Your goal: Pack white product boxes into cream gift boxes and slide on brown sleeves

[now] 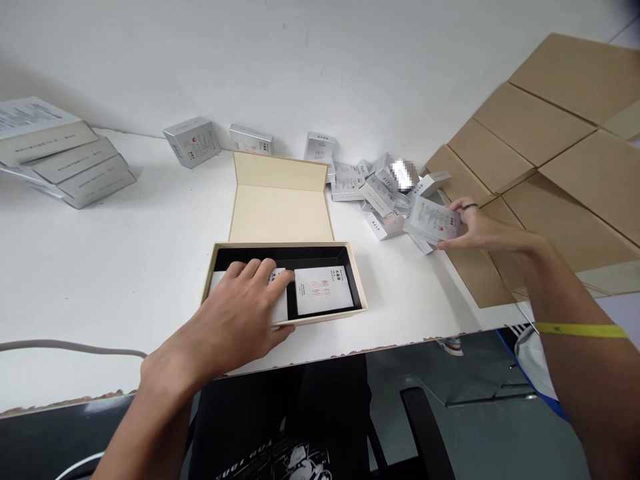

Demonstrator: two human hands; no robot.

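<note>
An open beige gift box (358,293) with a black inside lies near the table's front edge, its lid (280,200) standing up behind it. Two small white boxes lie side by side in its front row; the right one (323,290) is fully visible. My left hand (240,313) rests palm down on the left one (280,303), fingers flat. My right hand (480,230) grips another small white box (433,220) at the edge of a heap of such boxes (380,190), to the right of the gift box.
Flattened brown cardboard sheets (545,153) cover the table's right side. Long grey boxes (65,157) are stacked at far left. Loose small boxes (193,141) stand along the back wall. A grey cable (65,347) runs along the front left edge. A chair (425,427) sits below.
</note>
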